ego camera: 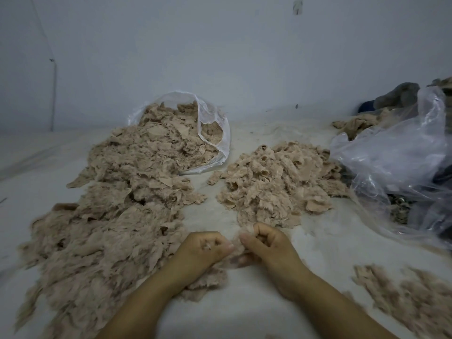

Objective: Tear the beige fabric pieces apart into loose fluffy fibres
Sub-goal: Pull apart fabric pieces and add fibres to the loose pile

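Note:
My left hand (204, 250) and my right hand (266, 243) sit close together low in the middle, each with fingers curled round one small beige fabric piece (236, 256) stretched between them. A long heap of beige fabric and fluff (110, 216) runs down the left side, from an open clear plastic bag (217, 133) at the back to near my left forearm. A smaller heap of beige pieces (276, 184) lies just beyond my right hand. A blurred patch of loose fibres (411, 297) lies at the lower right.
Everything lies on a pale sheet (244, 309) against a pale wall. A crumpled clear plastic bag (401, 167) with dark contents fills the right side. Grey and beige cloth (396, 96) is piled behind it.

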Action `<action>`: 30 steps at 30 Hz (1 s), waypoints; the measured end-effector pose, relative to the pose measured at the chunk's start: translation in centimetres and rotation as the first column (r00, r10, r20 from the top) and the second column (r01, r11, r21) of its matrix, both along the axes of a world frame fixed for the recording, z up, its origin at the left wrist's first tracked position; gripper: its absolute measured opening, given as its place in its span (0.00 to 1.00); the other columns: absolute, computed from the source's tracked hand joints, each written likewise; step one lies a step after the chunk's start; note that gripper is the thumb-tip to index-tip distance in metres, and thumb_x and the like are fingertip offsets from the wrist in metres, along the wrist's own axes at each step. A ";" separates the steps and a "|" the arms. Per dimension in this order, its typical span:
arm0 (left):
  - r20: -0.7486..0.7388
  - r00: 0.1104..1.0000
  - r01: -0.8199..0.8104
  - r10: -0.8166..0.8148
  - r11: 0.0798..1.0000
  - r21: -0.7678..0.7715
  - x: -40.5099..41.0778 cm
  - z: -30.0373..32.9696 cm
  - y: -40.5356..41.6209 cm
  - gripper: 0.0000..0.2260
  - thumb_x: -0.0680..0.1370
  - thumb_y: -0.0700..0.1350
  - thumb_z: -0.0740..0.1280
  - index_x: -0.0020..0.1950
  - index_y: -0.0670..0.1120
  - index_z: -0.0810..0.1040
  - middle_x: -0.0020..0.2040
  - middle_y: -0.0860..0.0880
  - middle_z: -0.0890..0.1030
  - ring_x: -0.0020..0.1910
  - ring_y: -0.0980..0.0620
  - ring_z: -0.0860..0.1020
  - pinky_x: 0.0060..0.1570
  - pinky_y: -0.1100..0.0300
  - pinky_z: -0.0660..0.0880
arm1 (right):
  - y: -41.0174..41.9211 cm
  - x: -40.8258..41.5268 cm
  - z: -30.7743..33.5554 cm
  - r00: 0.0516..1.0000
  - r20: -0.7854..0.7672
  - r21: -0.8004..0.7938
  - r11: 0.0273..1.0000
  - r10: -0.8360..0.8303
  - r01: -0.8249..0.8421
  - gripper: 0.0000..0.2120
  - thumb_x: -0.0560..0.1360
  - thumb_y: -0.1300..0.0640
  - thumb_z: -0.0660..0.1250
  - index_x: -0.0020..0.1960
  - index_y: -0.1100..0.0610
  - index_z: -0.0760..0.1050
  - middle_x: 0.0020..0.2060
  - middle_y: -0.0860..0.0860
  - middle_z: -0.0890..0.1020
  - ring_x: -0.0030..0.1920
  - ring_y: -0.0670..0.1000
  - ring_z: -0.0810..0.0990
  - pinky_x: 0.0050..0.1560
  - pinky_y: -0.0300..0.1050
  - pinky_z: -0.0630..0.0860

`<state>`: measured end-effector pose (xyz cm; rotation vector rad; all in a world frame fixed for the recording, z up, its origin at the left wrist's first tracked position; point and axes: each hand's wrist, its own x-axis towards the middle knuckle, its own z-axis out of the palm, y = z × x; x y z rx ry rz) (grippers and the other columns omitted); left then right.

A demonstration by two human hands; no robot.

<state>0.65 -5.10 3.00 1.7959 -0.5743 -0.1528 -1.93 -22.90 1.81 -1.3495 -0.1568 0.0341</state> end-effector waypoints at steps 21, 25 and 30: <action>-0.061 0.993 -0.101 0.098 0.994 -0.052 0.2 -0.5 -0.1 0.08 0.76 0.35 0.66 0.38 0.43 0.80 0.29 0.52 0.78 0.30 0.59 0.75 0.35 0.69 0.71 | -1.5 0.8 0.9 0.978 -0.085 0.346 0.915 -0.190 0.207 0.04 0.77 0.66 0.62 0.44 0.61 0.72 0.41 0.59 0.85 0.43 0.52 0.85 0.40 0.38 0.81; -0.167 0.970 -0.211 0.179 0.957 -0.197 0.6 -0.7 -0.3 0.07 0.77 0.38 0.64 0.43 0.45 0.81 0.33 0.52 0.82 0.35 0.58 0.79 0.36 0.69 0.74 | -1.6 1.1 0.8 0.969 -0.015 0.146 0.958 -0.248 0.247 0.10 0.78 0.58 0.64 0.55 0.45 0.72 0.53 0.45 0.81 0.54 0.42 0.81 0.53 0.37 0.77; -0.380 0.890 -0.398 0.250 0.834 -0.382 0.9 -0.5 -0.5 0.08 0.78 0.36 0.62 0.46 0.45 0.80 0.35 0.48 0.83 0.34 0.52 0.80 0.34 0.60 0.77 | 0.1 -0.7 0.0 0.996 -0.036 -0.300 0.950 0.078 -0.085 0.24 0.63 0.45 0.78 0.54 0.49 0.73 0.42 0.42 0.82 0.40 0.45 0.82 0.41 0.38 0.78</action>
